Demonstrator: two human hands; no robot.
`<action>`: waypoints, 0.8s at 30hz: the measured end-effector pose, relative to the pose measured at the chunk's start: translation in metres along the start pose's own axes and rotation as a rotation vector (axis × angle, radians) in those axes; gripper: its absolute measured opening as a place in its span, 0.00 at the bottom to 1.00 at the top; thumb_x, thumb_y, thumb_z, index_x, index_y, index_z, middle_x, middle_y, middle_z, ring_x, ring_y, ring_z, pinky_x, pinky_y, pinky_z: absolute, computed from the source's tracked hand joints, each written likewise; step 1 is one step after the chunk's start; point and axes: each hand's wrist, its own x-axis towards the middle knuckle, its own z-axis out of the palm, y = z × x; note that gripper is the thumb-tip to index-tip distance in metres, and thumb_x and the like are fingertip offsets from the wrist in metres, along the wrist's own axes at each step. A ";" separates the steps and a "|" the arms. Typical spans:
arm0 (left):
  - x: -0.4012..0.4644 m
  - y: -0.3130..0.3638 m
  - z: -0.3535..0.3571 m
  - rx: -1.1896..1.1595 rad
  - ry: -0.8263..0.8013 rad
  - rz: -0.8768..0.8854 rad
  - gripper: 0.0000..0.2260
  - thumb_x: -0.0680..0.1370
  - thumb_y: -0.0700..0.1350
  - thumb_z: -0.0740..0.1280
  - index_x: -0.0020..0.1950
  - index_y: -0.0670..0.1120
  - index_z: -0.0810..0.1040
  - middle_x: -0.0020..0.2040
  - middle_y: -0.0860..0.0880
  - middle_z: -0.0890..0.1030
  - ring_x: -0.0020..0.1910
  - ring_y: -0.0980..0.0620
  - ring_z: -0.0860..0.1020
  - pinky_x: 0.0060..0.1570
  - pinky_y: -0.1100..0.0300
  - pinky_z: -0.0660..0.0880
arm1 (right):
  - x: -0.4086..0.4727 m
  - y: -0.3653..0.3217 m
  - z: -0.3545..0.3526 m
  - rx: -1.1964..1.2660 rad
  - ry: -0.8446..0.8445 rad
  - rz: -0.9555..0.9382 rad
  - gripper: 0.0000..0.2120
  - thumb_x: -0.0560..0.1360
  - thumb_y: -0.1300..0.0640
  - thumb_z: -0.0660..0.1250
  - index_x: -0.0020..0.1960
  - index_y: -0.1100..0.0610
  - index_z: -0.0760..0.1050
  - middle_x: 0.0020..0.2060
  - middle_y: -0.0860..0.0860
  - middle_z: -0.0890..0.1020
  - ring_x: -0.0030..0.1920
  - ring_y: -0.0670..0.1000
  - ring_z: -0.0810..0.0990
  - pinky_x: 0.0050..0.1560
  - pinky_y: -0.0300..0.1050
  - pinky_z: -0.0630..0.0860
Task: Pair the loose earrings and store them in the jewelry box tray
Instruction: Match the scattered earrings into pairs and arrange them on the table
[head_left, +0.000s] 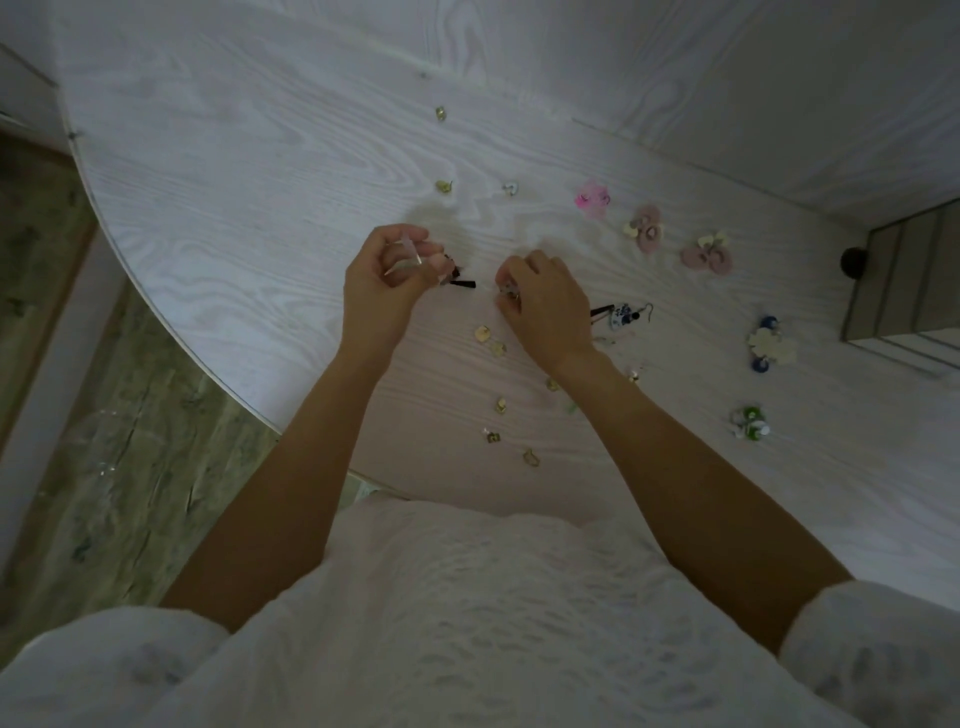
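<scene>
White sleeves nearest; left hand (387, 273) pinches a black tassel earring (460, 278), right hand (540, 306) curls round a small metal piece. Loose earrings (491, 340) scatter from 12 to 4 o'clock on the bench (260, 182); jewelry box not identifiable. Risk: tiny studs slipping from fingers (415, 260), rolling off the curved edge.

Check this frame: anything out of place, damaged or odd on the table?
Nothing damaged or spilled. Earrings lie scattered on the white table: pink ones and mauve ones already sit side by side at right, small gold pieces are still loose near the person. One gold piece lies far off alone. No jewelry box tray clearly visible.
</scene>
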 end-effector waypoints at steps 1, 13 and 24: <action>0.000 0.000 0.000 0.009 -0.008 -0.008 0.11 0.72 0.35 0.70 0.52 0.44 0.74 0.45 0.47 0.80 0.42 0.60 0.81 0.46 0.65 0.77 | 0.000 -0.001 0.000 0.003 0.000 0.004 0.06 0.72 0.61 0.66 0.49 0.59 0.75 0.46 0.56 0.78 0.46 0.56 0.74 0.39 0.42 0.66; 0.002 -0.011 -0.008 0.118 -0.123 -0.022 0.07 0.71 0.38 0.71 0.44 0.47 0.76 0.43 0.50 0.78 0.46 0.52 0.78 0.49 0.60 0.77 | 0.018 -0.026 -0.001 0.402 -0.103 -0.060 0.09 0.74 0.58 0.66 0.53 0.55 0.80 0.57 0.53 0.78 0.56 0.55 0.70 0.52 0.36 0.62; 0.008 -0.021 -0.006 0.726 -0.109 0.120 0.03 0.73 0.44 0.69 0.45 0.47 0.80 0.36 0.53 0.78 0.37 0.54 0.78 0.40 0.62 0.73 | 0.013 -0.023 0.003 0.298 -0.022 -0.026 0.05 0.74 0.54 0.66 0.45 0.52 0.80 0.38 0.47 0.83 0.43 0.49 0.72 0.42 0.40 0.65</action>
